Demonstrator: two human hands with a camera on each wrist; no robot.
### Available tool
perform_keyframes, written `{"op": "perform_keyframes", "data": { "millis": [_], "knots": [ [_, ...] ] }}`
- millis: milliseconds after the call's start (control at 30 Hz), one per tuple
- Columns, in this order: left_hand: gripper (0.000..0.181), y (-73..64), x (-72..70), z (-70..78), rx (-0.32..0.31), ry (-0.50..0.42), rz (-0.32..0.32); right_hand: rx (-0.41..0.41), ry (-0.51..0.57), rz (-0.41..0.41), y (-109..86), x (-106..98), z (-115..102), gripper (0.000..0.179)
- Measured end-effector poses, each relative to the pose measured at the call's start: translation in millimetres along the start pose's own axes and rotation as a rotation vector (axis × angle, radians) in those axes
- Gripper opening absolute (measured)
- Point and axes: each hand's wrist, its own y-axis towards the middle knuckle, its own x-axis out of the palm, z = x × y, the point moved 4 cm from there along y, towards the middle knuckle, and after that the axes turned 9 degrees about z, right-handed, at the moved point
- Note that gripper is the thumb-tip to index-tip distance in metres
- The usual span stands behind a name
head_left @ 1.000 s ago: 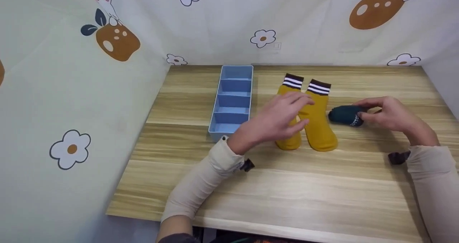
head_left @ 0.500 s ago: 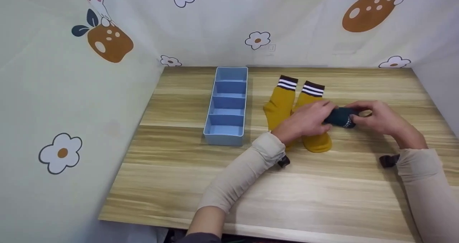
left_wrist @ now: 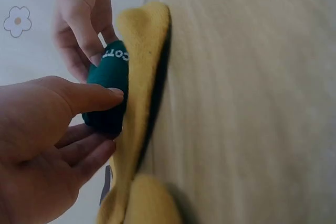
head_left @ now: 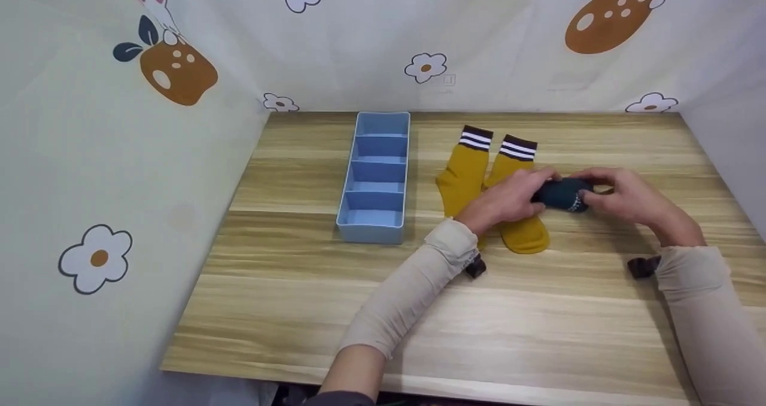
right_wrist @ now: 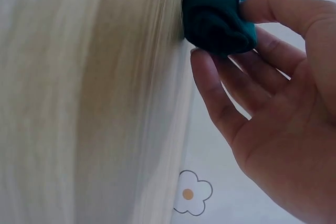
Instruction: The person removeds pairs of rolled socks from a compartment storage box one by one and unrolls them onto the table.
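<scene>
A dark green roll of sock (head_left: pixel 559 195) is on the right side of the worktop (head_left: pixel 538 328), just by the right yellow sock (head_left: pixel 525 236). Both hands grip it. The left hand (head_left: pixel 508 197) pinches the left end between thumb and fingers. The right hand (head_left: pixel 625 197) holds the right end the same way, near some white letters. I cannot tell if the roll touches the wood or the yellow sock.

The left yellow sock (head_left: pixel 468 169) lies flat next to the right one. Both have dark tops with white stripes, and the left hand and arm cover parts of them.

To the left of the socks, well apart from the roll, sits a long blue box (head_left: pixel 371 234) with four spaces in a row. Behind it all is a pale wall (head_left: pixel 359 52) with flowers and bunnies on it.
</scene>
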Motion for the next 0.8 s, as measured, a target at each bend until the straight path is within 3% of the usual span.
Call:
{"op": "perform_keyframes", "data": {
  "millis": [100,367,633,800],
  "knots": [
    [0.054,-0.5,1.2,-1.3,0.015,-0.036,-0.004,0.028,-0.013,-0.010,-1.3,0,3,0.040],
    [0.054,-1.5,1.9,-0.3,0.037,-0.010,-0.012,-0.098,0.000,0.038,-4.9,-1,1,0.039],
    [0.052,-0.9,3.8,1.3,0.008,-0.031,-0.017,-0.101,0.064,-0.001,-13.6,1,-12,0.077],
    [0.049,-0.1,4.8,4.6,0.013,-0.043,-0.012,-0.108,0.052,-0.022,-17.7,2,-14,0.075]
  ]
}}
